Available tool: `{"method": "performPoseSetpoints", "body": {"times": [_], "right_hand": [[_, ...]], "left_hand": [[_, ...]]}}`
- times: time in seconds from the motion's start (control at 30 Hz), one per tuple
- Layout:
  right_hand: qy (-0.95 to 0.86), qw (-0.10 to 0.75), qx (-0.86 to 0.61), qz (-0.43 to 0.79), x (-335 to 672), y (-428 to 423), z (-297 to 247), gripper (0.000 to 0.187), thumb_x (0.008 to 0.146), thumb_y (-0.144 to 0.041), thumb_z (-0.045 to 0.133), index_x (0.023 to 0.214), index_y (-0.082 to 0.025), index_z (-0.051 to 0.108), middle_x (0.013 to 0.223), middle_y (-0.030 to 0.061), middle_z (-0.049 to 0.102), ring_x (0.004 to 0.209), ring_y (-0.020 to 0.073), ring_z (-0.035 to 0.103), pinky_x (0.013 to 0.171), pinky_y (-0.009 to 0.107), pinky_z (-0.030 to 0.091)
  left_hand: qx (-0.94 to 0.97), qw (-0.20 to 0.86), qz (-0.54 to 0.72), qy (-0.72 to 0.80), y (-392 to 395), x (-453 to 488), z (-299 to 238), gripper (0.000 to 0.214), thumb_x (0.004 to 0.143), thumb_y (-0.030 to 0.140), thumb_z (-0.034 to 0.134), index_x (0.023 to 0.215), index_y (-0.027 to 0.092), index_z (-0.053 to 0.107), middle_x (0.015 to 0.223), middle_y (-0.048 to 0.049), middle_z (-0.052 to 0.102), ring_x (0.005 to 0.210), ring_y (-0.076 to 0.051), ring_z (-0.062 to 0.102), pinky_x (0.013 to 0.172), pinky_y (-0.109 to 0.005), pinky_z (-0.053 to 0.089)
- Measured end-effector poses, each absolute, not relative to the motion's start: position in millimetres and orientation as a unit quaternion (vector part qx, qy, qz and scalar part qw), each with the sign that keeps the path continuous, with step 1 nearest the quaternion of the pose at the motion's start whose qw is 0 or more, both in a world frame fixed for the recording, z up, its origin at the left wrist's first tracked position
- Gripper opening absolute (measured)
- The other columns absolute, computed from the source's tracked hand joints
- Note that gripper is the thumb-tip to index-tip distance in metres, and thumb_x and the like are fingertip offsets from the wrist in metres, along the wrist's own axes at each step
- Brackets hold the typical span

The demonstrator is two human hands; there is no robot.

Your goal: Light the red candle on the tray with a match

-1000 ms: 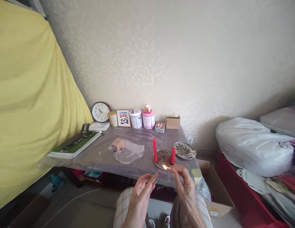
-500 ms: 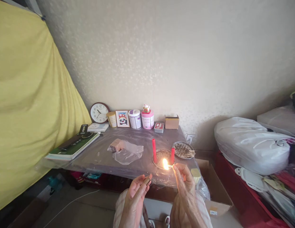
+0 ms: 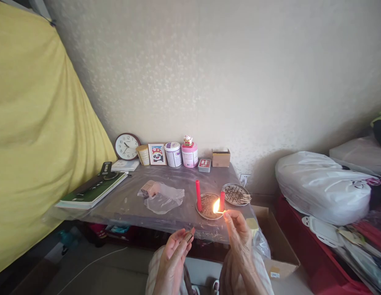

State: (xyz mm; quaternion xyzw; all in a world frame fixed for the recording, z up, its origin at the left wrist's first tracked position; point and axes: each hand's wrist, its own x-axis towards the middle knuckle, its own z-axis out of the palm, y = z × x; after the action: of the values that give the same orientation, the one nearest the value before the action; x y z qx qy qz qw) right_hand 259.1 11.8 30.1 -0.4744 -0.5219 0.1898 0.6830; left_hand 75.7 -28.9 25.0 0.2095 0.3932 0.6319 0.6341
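My right hand (image 3: 237, 228) pinches a burning match (image 3: 217, 206) whose flame sits just left of the short red candle (image 3: 222, 201). A taller red candle (image 3: 198, 195) stands on the left side of the same round metal dish (image 3: 205, 213) near the table's front edge. My left hand (image 3: 175, 250) is lower and to the left, fingers closed on a small matchbox (image 3: 188, 236). Both hands are in front of the table, above my lap.
A second round dish of sticks (image 3: 235, 194) lies right of the candles. A crumpled plastic bag (image 3: 162, 197), books (image 3: 90, 191), a clock (image 3: 126, 146), tins (image 3: 173, 154) and a small cardboard box (image 3: 221, 157) are on the plastic-covered table (image 3: 132, 209). White bags (image 3: 322, 186) lie at the right.
The flame has grown and my right hand has carried the match up and toward the short candle. My left hand has dropped a little with the matchbox.
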Motion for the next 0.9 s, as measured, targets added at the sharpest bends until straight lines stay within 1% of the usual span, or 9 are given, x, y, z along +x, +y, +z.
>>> {"method": "performPoseSetpoints", "body": {"times": [0.1,0.17,0.23,0.4,0.6,0.67,0.73,0.83,0.9], "right_hand": [[-0.473,0.691,-0.490,0.242,258.7,22.9,29.5,0.023,0.088,-0.045,0.068,0.080,-0.023,0.067,0.070,-0.0013,0.067,0.062,0.0174,0.060,0.056,0.030,0.052],[-0.455,0.699,-0.491,0.253,258.1,24.9,29.1,0.025,0.086,-0.047,0.070,0.081,-0.022,0.069,0.072,0.0001,0.069,0.066,0.0184,0.063,0.061,0.031,0.054],[-0.438,0.704,-0.490,0.269,257.3,25.5,30.3,0.027,0.083,-0.048,0.072,0.080,-0.021,0.070,0.072,0.0007,0.070,0.067,0.0183,0.063,0.063,0.031,0.055],[-0.402,0.711,-0.474,0.329,254.6,31.5,39.5,0.034,0.076,-0.055,0.077,0.076,-0.021,0.072,0.073,0.0016,0.073,0.069,0.0184,0.063,0.069,0.032,0.054],[-0.346,0.731,-0.433,0.398,248.7,42.1,51.3,0.039,0.064,-0.056,0.087,0.074,-0.021,0.073,0.072,-0.0013,0.073,0.072,0.0149,0.063,0.075,0.029,0.051],[-0.331,0.737,-0.418,0.416,246.6,45.6,54.8,0.039,0.060,-0.055,0.090,0.074,-0.021,0.074,0.072,-0.0025,0.072,0.070,0.0132,0.062,0.074,0.027,0.050],[-0.328,0.740,-0.405,0.426,244.5,49.4,58.1,0.040,0.059,-0.054,0.091,0.073,-0.021,0.073,0.072,-0.0031,0.072,0.068,0.0118,0.062,0.072,0.025,0.049],[-0.328,0.741,-0.392,0.435,240.8,55.2,62.4,0.040,0.058,-0.053,0.092,0.072,-0.022,0.072,0.071,-0.0035,0.072,0.067,0.0112,0.061,0.071,0.024,0.048],[-0.329,0.740,-0.387,0.440,238.2,59.2,64.6,0.041,0.056,-0.053,0.092,0.072,-0.022,0.071,0.071,-0.0035,0.072,0.068,0.0117,0.062,0.071,0.025,0.049]], "left_hand": [[0.199,0.640,0.633,0.387,-28.5,74.7,22.5,0.051,0.057,0.046,0.092,0.095,0.019,0.073,0.111,-0.0148,0.080,0.106,-0.025,0.069,0.103,-0.042,0.043],[0.196,0.643,0.631,0.386,-28.2,73.8,22.6,0.050,0.057,0.046,0.092,0.094,0.019,0.074,0.110,-0.0134,0.081,0.104,-0.023,0.069,0.101,-0.040,0.044],[0.196,0.645,0.629,0.387,-27.9,72.8,23.4,0.049,0.057,0.046,0.093,0.094,0.019,0.075,0.107,-0.0113,0.081,0.103,-0.022,0.069,0.099,-0.037,0.045],[0.187,0.634,0.635,0.399,-27.2,71.5,21.2,0.051,0.049,0.047,0.096,0.088,0.020,0.078,0.094,-0.0078,0.081,0.097,-0.022,0.070,0.093,-0.035,0.049],[0.198,0.634,0.639,0.388,-26.8,69.4,9.6,0.045,0.060,0.045,0.091,0.095,0.020,0.078,0.100,-0.0076,0.081,0.099,-0.020,0.071,0.091,-0.030,0.050],[0.202,0.639,0.635,0.384,-25.8,67.6,6.0,0.044,0.061,0.045,0.091,0.095,0.020,0.078,0.101,-0.0078,0.081,0.099,-0.020,0.071,0.091,-0.030,0.051],[0.202,0.638,0.635,0.386,-24.4,66.1,2.7,0.046,0.059,0.046,0.092,0.095,0.020,0.078,0.102,-0.0088,0.081,0.099,-0.021,0.071,0.091,-0.031,0.052],[0.202,0.629,0.639,0.395,-22.9,65.5,-1.8,0.051,0.056,0.048,0.093,0.095,0.019,0.078,0.104,-0.0109,0.081,0.100,-0.023,0.072,0.091,-0.035,0.052],[0.199,0.618,0.645,0.403,-22.5,65.8,-3.9,0.050,0.057,0.049,0.092,0.095,0.019,0.078,0.103,-0.0116,0.081,0.099,-0.025,0.072,0.091,-0.037,0.052]]}}
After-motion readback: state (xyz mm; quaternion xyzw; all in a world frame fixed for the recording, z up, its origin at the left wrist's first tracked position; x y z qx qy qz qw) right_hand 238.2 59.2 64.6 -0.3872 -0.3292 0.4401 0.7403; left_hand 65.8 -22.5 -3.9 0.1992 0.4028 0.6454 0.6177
